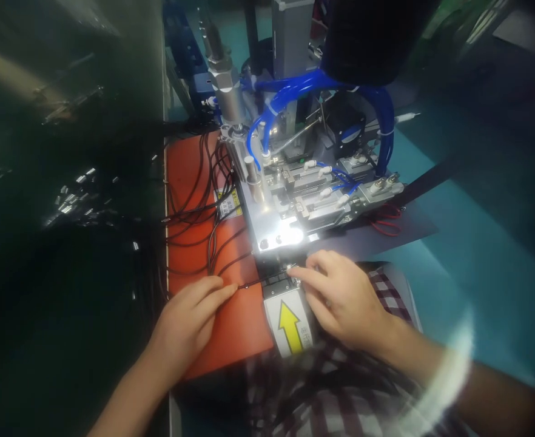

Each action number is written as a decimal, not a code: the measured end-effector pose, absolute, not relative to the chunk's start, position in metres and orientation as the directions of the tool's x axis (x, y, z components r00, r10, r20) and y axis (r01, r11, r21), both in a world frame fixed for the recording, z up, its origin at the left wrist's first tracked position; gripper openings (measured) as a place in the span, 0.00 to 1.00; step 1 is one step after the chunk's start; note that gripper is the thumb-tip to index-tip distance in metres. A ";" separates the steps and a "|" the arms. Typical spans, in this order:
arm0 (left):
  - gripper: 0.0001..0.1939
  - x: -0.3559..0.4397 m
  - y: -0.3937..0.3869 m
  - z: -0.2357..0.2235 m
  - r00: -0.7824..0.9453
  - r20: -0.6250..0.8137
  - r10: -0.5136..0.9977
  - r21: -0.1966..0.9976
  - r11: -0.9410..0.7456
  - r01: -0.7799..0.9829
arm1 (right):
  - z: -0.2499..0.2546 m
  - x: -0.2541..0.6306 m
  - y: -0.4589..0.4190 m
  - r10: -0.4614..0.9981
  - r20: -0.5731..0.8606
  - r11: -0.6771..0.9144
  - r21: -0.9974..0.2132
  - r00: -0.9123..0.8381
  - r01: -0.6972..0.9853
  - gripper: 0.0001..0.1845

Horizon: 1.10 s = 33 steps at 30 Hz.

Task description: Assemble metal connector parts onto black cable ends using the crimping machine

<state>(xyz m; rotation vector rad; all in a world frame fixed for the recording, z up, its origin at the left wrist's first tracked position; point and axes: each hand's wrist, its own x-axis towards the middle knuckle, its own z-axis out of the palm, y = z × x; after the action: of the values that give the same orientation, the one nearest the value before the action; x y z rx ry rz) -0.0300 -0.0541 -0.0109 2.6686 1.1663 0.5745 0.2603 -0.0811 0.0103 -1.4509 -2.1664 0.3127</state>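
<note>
A thin black cable (262, 281) is stretched across the front of a metal machine (272, 224), over a dark slot. On its left part, my left hand (190, 315) is closed, with the fingertips pinching the cable above an orange board (231, 328). My right hand (340, 297) is at the cable's other end, index fingertip pressed to it beside a small metal fitting; the thumb's contact is partly hidden. Just below the cable lies a white plate with a yellow arrow (290, 325), between both hands.
Several black cables (210, 243) trail over the board's left edge, where shiny cable ends (80, 191) hang blurred. Blue air tubes (304, 85) arch above the machine. A warning label (228, 203) is on the board. Red wires (388, 221) loop at the right, and checked cloth (340, 400) is below.
</note>
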 end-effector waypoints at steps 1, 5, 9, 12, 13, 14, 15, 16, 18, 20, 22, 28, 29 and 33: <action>0.18 -0.031 -0.055 -0.012 0.621 0.270 0.736 0.301 -0.677 0.672 | 0.010 0.260 -0.082 0.911 0.274 0.404 -0.436 -0.309 0.804 0.17; 0.17 -0.031 -0.055 -0.010 0.639 0.262 0.723 0.266 -0.691 0.672 | 0.020 0.254 -0.081 0.921 0.203 0.385 -0.338 -0.333 0.859 0.17; 0.16 -0.026 -0.052 -0.001 0.673 0.260 0.693 0.224 -0.721 0.656 | 0.032 0.252 -0.077 0.924 0.140 0.382 -0.296 -0.356 0.875 0.15; 0.16 -0.024 -0.051 0.003 0.683 0.259 0.683 0.205 -0.730 0.652 | 0.029 0.257 -0.074 0.941 0.131 0.332 -0.526 -0.312 0.783 0.15; 0.16 -0.025 -0.051 0.002 0.684 0.260 0.682 0.202 -0.731 0.652 | 0.025 0.258 -0.073 0.962 0.124 0.262 -0.653 -0.241 0.711 0.15; 0.16 -0.026 -0.051 0.001 0.684 0.260 0.681 0.202 -0.731 0.651 | 0.019 0.260 -0.072 0.985 0.088 0.161 -0.775 -0.149 0.610 0.14; 0.16 -0.027 -0.051 -0.001 0.682 0.261 0.683 0.206 -0.729 0.652 | 0.012 0.261 -0.071 0.999 0.017 0.039 -0.870 -0.048 0.492 0.11; 0.16 -0.028 -0.051 -0.003 0.676 0.262 0.689 0.213 -0.725 0.655 | 0.005 0.262 -0.071 0.996 -0.088 -0.092 -0.924 0.030 0.372 0.08; 0.17 -0.032 -0.052 -0.008 0.660 0.261 0.704 0.230 -0.710 0.666 | -0.009 0.260 -0.070 0.957 -0.285 -0.290 -0.939 0.055 0.184 0.10; 0.18 -0.034 -0.052 -0.012 0.648 0.246 0.720 0.238 -0.693 0.680 | -0.018 0.257 -0.069 0.932 -0.363 -0.363 -0.926 0.016 0.099 0.17; 0.18 -0.034 -0.052 -0.011 0.647 0.236 0.725 0.229 -0.689 0.688 | -0.022 0.252 -0.068 0.934 -0.358 -0.354 -0.931 -0.022 0.092 0.21; 0.17 -0.026 -0.049 0.002 0.674 0.234 0.701 0.191 -0.713 0.675 | -0.019 0.247 -0.062 0.976 -0.198 -0.178 -0.965 -0.088 0.193 0.17; 0.17 -0.025 -0.049 0.004 0.676 0.232 0.699 0.185 -0.714 0.675 | -0.020 0.248 -0.062 0.980 -0.179 -0.159 -0.964 -0.082 0.211 0.16; 0.17 -0.025 -0.050 0.005 0.680 0.220 0.699 0.180 -0.714 0.676 | -0.031 0.256 -0.067 0.976 -0.218 -0.213 -0.962 -0.014 0.170 0.16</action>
<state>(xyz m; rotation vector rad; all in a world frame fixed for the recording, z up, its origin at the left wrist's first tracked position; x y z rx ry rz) -0.0249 -0.0495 0.0046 2.8020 1.1495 0.4202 0.2564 -0.0666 -0.0307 -1.4824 -1.2472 1.3104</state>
